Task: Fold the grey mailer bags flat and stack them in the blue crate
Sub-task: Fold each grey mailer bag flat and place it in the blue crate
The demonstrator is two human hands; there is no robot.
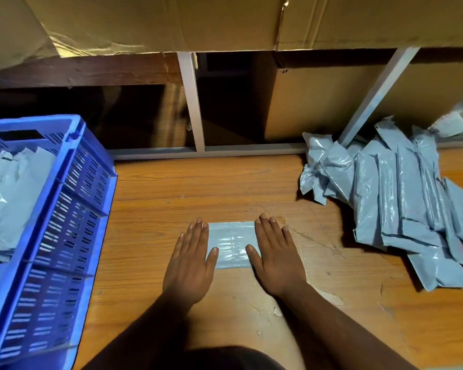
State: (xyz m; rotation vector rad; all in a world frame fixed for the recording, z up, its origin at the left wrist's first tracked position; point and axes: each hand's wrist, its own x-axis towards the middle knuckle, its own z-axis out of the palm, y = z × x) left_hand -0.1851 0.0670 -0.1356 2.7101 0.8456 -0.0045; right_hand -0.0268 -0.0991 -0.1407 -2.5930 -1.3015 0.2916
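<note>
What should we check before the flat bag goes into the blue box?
1. Mailer bag lies flat on the wooden floor: ok, though its ends are hidden under the hands.
2. Left hand and right hand are pressing it with open palms, one on each end: ok.
3. Bag is gripped and ready to lift: not ok, no fingers are curled around it.
4. Blue crate stands close on the left side: ok.
5. Room left in the crate: cannot tell; folded bags already lie inside and part of it is out of view.
6. More bags waiting: ok, a pile sits on the right.
</note>
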